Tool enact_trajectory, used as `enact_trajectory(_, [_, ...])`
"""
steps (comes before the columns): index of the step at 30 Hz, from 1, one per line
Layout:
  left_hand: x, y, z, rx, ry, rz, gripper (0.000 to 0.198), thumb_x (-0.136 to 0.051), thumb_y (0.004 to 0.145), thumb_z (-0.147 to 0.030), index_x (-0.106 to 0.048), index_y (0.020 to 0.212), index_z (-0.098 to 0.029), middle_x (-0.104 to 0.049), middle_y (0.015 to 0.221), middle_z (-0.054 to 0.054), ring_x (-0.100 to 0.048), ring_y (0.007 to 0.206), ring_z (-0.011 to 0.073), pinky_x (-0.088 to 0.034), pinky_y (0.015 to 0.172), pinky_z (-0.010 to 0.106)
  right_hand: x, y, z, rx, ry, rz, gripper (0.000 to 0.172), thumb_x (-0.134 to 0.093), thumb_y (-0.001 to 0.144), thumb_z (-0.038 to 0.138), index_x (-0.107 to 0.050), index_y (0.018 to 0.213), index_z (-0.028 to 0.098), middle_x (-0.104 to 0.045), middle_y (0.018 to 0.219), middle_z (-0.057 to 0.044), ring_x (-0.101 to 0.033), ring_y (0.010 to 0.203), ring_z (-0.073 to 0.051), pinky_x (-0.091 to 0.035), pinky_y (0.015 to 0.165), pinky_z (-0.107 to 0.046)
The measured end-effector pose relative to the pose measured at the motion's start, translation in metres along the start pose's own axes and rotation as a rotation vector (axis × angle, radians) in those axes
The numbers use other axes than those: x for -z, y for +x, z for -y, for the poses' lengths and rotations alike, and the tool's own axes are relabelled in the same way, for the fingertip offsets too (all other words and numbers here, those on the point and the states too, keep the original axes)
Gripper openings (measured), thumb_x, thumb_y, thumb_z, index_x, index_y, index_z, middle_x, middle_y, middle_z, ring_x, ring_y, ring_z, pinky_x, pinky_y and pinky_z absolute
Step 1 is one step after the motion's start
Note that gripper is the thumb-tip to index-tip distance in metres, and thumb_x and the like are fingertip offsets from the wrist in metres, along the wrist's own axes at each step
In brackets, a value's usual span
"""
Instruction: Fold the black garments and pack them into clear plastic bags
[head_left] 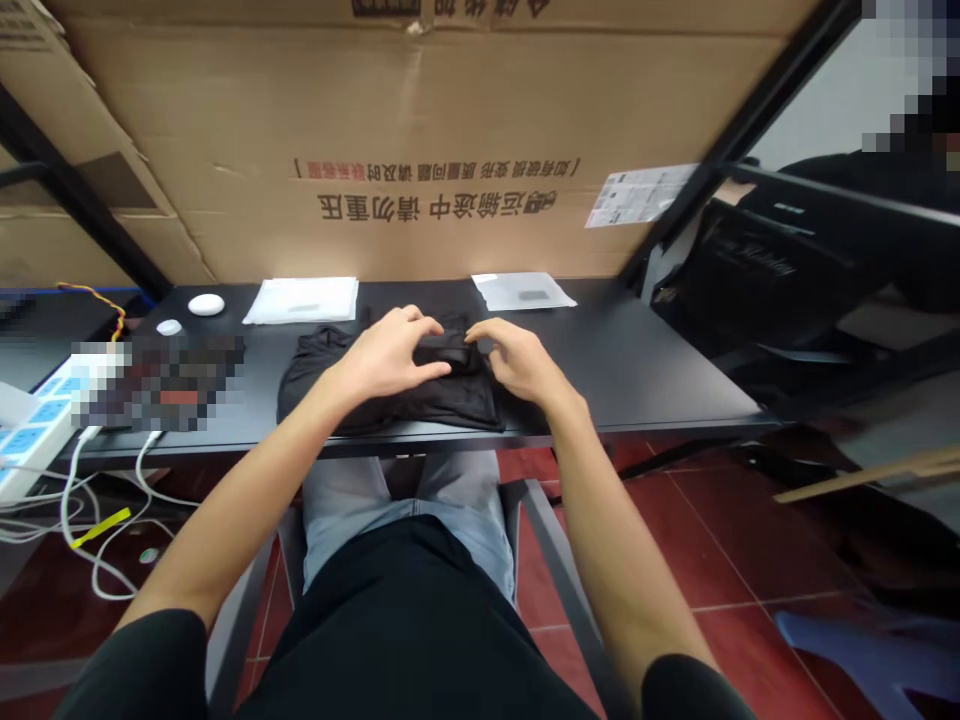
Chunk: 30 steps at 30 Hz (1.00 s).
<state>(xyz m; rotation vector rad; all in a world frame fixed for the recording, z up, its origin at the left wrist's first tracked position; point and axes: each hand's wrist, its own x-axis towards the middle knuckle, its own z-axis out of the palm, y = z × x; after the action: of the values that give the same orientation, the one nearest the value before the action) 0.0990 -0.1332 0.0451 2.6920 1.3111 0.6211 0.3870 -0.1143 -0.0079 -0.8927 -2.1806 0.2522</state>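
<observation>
A crumpled black cloth item (450,400) lies along the front of the dark desk; whether it is a garment or a bag cannot be made out. Over its middle is my left hand (386,355), thumb and fingers apart, with nothing visible between them. My right hand (517,360) is at the cloth's right side, its fingers bent and a gap showing between thumb and forefinger. The fingertips of both hands point towards each other above a folded, raised part of the cloth. Contact between the right fingertips and the fabric is unclear.
Behind the desk (637,380) stands a large cardboard sheet (450,110). Two flat translucent packets, left (304,300) and right (523,291), lie before it. A white round case (206,304), a power strip (45,420) and white cables are at left. A person sits beyond the right side.
</observation>
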Motion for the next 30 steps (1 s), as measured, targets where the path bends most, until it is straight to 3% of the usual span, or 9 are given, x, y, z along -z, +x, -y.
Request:
enact_trajectory(3, [-0.019,0.003,-0.027,0.037,0.107,0.034,0.041,-0.082,0.103,-0.044,-0.078,0.138,-0.025,-0.074,0.140,0.013,-0.070,0.130,0.0354,-0.062,0.100,0.044,0.000,-0.009,0.010,-0.059,0.042,-0.112,0.030,-0.057,0.097,0.012,-0.080,0.112,0.024,-0.085,0.114,-0.008,-0.081,0.106,-0.028,-0.063,0.104,-0.043])
enact_trajectory(5, [-0.030,0.004,-0.032,0.071,0.129,0.048,0.033,-0.077,0.107,-0.038,-0.078,0.138,-0.027,-0.075,0.140,0.013,-0.072,0.129,0.0341,-0.062,0.093,0.041,-0.004,-0.012,0.014,-0.082,0.061,-0.108,0.017,-0.064,0.103,0.023,-0.080,0.109,0.024,-0.086,0.111,-0.008,-0.081,0.102,-0.028,-0.064,0.100,-0.044])
enact_trajectory(7, [-0.037,0.005,-0.028,0.088,0.098,0.047,0.031,-0.069,0.112,-0.034,-0.077,0.141,-0.028,-0.076,0.139,0.012,-0.075,0.127,0.0316,-0.062,0.093,0.039,-0.008,-0.013,0.016,-0.096,0.075,-0.066,0.014,-0.071,0.104,0.032,-0.080,0.111,0.024,-0.086,0.113,-0.009,-0.081,0.103,-0.029,-0.064,0.099,-0.044])
enact_trajectory(12, [-0.034,-0.009,-0.005,0.093,-0.046,-0.082,0.038,-0.060,0.114,-0.025,-0.074,0.149,-0.027,-0.079,0.133,0.009,-0.077,0.120,0.0273,-0.061,0.105,0.038,-0.011,-0.011,0.014,-0.110,0.034,0.044,0.014,-0.072,0.105,0.037,-0.079,0.106,0.025,-0.085,0.112,-0.009,-0.079,0.104,-0.031,-0.062,0.101,-0.049])
enact_trajectory(16, [-0.019,-0.042,0.026,0.183,-0.143,-0.239,0.046,-0.058,0.112,-0.027,-0.069,0.157,-0.024,-0.080,0.128,0.009,-0.079,0.107,0.0247,-0.064,0.102,0.038,-0.007,-0.011,0.014,-0.101,0.009,0.098,0.013,-0.070,0.106,0.035,-0.078,0.104,0.027,-0.085,0.114,-0.009,-0.078,0.108,-0.033,-0.061,0.104,-0.051])
enact_trajectory(22, [-0.009,-0.094,0.068,0.362,-0.180,-0.227,0.075,-0.068,0.103,-0.036,-0.049,0.174,-0.021,-0.081,0.109,0.004,-0.077,0.090,0.0232,-0.065,0.098,0.039,-0.003,-0.012,0.015,-0.100,0.010,0.138,0.014,-0.068,0.106,0.036,-0.078,0.105,0.027,-0.084,0.117,-0.009,-0.078,0.111,-0.033,-0.060,0.105,-0.050])
enact_trajectory(24, [-0.008,-0.102,0.071,0.386,-0.123,-0.214,0.079,-0.071,0.100,-0.038,-0.048,0.174,-0.022,-0.080,0.111,0.005,-0.076,0.093,0.0244,-0.064,0.101,0.042,-0.002,-0.013,0.015,-0.102,0.013,0.146,0.014,-0.068,0.106,0.036,-0.079,0.107,0.027,-0.084,0.119,-0.009,-0.078,0.113,-0.033,-0.060,0.106,-0.050])
enact_trajectory(26, [-0.006,-0.103,0.067,0.374,-0.022,-0.225,0.073,-0.076,0.097,-0.042,-0.059,0.166,-0.023,-0.077,0.118,0.008,-0.074,0.105,0.0287,-0.063,0.105,0.045,-0.001,-0.014,0.015,-0.103,0.014,0.152,0.014,-0.069,0.106,0.036,-0.079,0.109,0.027,-0.084,0.122,-0.009,-0.078,0.114,-0.033,-0.060,0.107,-0.050])
enact_trajectory(30, [-0.003,-0.086,0.045,0.274,0.095,-0.252,0.061,-0.084,0.094,-0.050,-0.073,0.149,-0.025,-0.071,0.137,0.013,-0.065,0.132,0.0385,-0.058,0.117,0.052,0.000,-0.014,0.018,-0.105,-0.011,0.166,0.015,-0.069,0.106,0.035,-0.080,0.111,0.027,-0.083,0.122,-0.010,-0.078,0.115,-0.033,-0.060,0.108,-0.051])
